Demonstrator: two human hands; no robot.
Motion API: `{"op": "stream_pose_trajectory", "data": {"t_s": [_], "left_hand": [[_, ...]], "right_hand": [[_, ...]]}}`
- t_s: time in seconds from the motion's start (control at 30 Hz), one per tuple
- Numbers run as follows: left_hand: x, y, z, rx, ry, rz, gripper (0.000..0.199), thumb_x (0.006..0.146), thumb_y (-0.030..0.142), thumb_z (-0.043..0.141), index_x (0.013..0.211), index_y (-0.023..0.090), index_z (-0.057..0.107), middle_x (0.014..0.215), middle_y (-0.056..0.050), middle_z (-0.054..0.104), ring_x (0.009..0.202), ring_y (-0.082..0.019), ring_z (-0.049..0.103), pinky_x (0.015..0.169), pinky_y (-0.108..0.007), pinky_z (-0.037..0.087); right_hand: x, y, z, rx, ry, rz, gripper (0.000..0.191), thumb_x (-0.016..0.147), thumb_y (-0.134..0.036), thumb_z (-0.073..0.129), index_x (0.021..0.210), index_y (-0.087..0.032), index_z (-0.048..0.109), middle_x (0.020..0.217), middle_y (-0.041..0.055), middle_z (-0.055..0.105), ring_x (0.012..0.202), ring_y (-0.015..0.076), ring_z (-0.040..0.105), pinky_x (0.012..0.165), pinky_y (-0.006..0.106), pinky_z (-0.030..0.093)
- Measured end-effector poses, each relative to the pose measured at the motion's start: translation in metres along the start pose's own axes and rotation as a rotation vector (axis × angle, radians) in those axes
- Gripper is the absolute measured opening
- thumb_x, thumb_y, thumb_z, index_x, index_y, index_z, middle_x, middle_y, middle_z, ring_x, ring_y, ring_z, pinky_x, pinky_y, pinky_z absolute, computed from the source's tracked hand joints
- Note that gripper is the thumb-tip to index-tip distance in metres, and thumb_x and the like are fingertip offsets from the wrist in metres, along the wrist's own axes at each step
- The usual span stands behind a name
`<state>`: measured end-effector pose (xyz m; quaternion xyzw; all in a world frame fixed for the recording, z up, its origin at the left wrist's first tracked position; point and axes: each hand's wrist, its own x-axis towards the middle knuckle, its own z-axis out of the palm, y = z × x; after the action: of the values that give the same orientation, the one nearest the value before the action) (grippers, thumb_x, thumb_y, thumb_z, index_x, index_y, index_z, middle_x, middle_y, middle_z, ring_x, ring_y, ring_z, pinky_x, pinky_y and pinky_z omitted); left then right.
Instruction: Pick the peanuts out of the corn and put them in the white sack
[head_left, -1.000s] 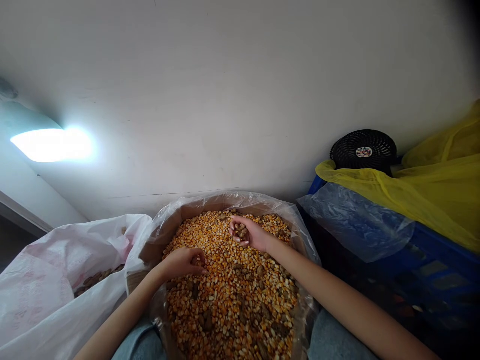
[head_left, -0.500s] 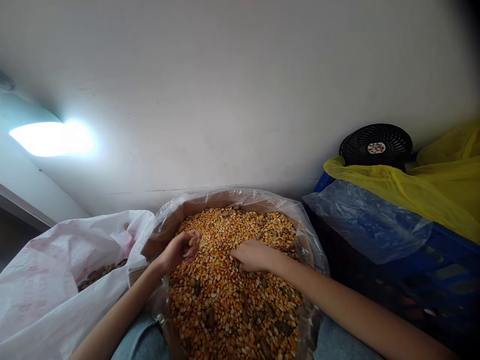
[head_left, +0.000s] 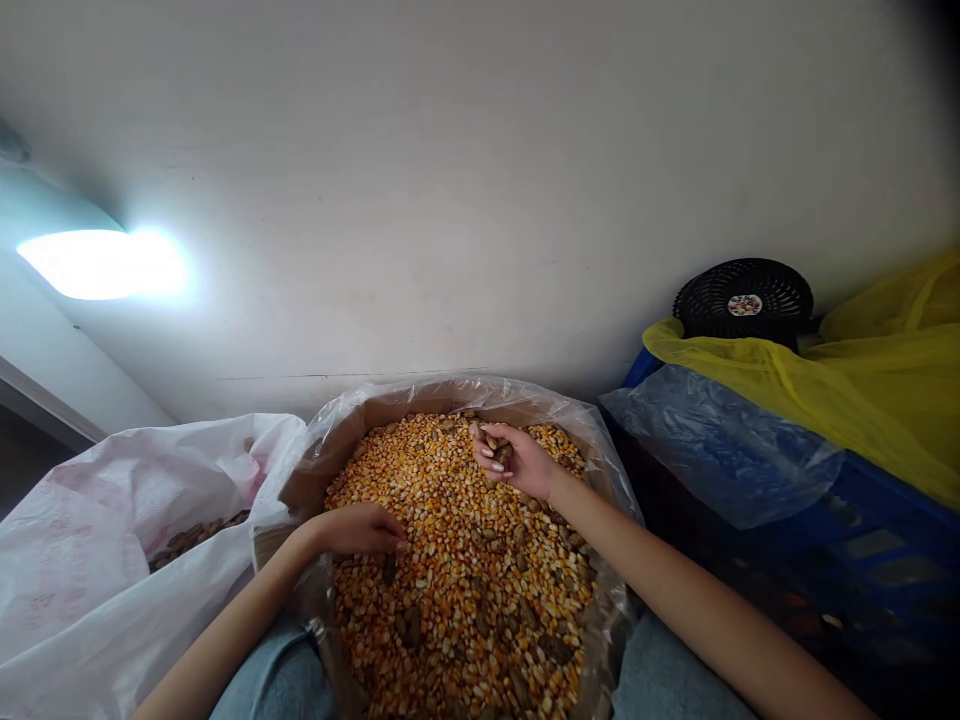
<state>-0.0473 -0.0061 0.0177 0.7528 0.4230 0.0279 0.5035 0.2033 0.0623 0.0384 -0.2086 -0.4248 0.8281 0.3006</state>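
Observation:
Orange and pale corn kernels (head_left: 442,530) fill a plastic-lined box (head_left: 442,392) between my knees, with brown peanut-like pods (head_left: 409,628) scattered among them. My right hand (head_left: 517,462) is raised over the far right part of the kernels, palm turned up, its fingers curled round several brown pods (head_left: 498,449). On the left side of the box my left hand (head_left: 364,528) is palm down, low over the kernels, fingers bent together at their surface; what its fingertips hold, if anything, is hidden.
A white sack (head_left: 82,530) on the left holds brown pods (head_left: 196,538). At the right stands a blue basket (head_left: 885,500) with yellow mesh (head_left: 885,400), clear plastic and a black fan (head_left: 742,300). A wall (head_left: 450,200) rises behind, a bright lamp (head_left: 97,265) at left.
My right hand has lifted from the kernels, moved farther away and turned up, showing pods. My left hand has moved nearer and turned down onto the kernels. The view has shifted slightly.

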Motion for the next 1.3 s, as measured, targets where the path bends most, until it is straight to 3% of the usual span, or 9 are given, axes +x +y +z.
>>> {"op": "stream_pose_trajectory", "data": {"t_s": [0.1,0.27,0.47,0.7,0.9,1.03,1.17,1.3], "left_hand": [[-0.004,-0.006,0.002,0.056,-0.046,-0.021,0.021,0.072,0.036,0.049,0.072,0.022,0.065,0.067,0.002,0.061,0.062,-0.012,0.050,0.059,-0.020,0.035],[-0.014,-0.015,0.007,0.111,0.015,-0.053,0.019,0.071,0.030,0.049,0.083,0.025,0.064,0.080,0.000,0.064,0.072,-0.015,0.054,0.063,-0.021,0.037],[-0.021,-0.012,0.015,0.255,0.123,-0.067,0.014,0.064,0.022,0.057,0.077,0.026,0.062,0.068,0.001,0.062,0.059,-0.016,0.052,0.052,-0.021,0.030],[-0.019,-0.012,0.018,0.313,0.045,-0.100,0.012,0.066,0.026,0.056,0.077,0.027,0.062,0.070,0.000,0.061,0.060,-0.016,0.050,0.051,-0.022,0.027],[-0.018,-0.002,0.011,-0.025,0.019,-0.018,0.018,0.072,0.036,0.051,0.077,0.021,0.059,0.072,0.001,0.057,0.066,-0.013,0.047,0.059,-0.020,0.032],[-0.025,0.006,0.007,-0.339,0.177,0.016,0.023,0.075,0.039,0.049,0.080,0.017,0.052,0.063,0.004,0.043,0.055,-0.007,0.036,0.050,-0.018,0.028],[-0.030,0.002,0.006,-0.667,0.289,-0.016,0.022,0.074,0.037,0.051,0.080,0.017,0.046,0.054,0.007,0.031,0.045,-0.004,0.027,0.042,-0.017,0.022],[-0.029,-0.005,0.005,-0.951,0.425,0.083,0.021,0.075,0.032,0.052,0.067,0.016,0.041,0.051,0.007,0.030,0.042,-0.003,0.027,0.041,-0.015,0.022]], "right_hand": [[0.000,-0.002,0.000,0.097,-0.009,-0.001,0.011,0.072,-0.028,0.041,0.076,-0.018,0.043,0.059,-0.0027,0.040,0.043,0.0055,0.033,0.034,0.015,0.015],[0.002,-0.001,0.000,0.098,0.050,0.014,0.020,0.074,-0.038,0.038,0.075,-0.019,0.044,0.062,-0.0012,0.044,0.044,0.0071,0.036,0.033,0.015,0.014],[0.005,0.003,-0.003,0.051,0.107,-0.004,0.024,0.073,-0.040,0.049,0.068,-0.017,0.046,0.061,-0.0027,0.044,0.044,0.0046,0.037,0.034,0.015,0.017],[0.005,0.005,-0.002,-0.004,0.126,0.000,0.025,0.073,-0.040,0.050,0.068,-0.016,0.048,0.062,-0.0026,0.044,0.045,0.0047,0.038,0.034,0.015,0.020],[0.006,0.006,-0.005,-0.005,0.111,0.028,0.020,0.073,-0.034,0.050,0.067,-0.015,0.048,0.063,-0.0017,0.045,0.047,0.0052,0.039,0.034,0.015,0.021],[0.006,0.007,-0.006,-0.026,0.113,0.113,0.020,0.071,-0.033,0.051,0.063,-0.015,0.046,0.065,-0.0008,0.048,0.048,0.0056,0.041,0.033,0.014,0.020],[0.006,0.009,-0.005,-0.097,0.225,0.195,0.023,0.070,-0.034,0.053,0.061,-0.015,0.045,0.060,-0.0015,0.047,0.045,0.0047,0.041,0.032,0.014,0.019],[0.007,0.011,-0.006,-0.138,0.312,0.213,0.019,0.069,-0.031,0.055,0.063,-0.015,0.048,0.059,-0.0019,0.048,0.045,0.0048,0.042,0.033,0.014,0.022]]}}
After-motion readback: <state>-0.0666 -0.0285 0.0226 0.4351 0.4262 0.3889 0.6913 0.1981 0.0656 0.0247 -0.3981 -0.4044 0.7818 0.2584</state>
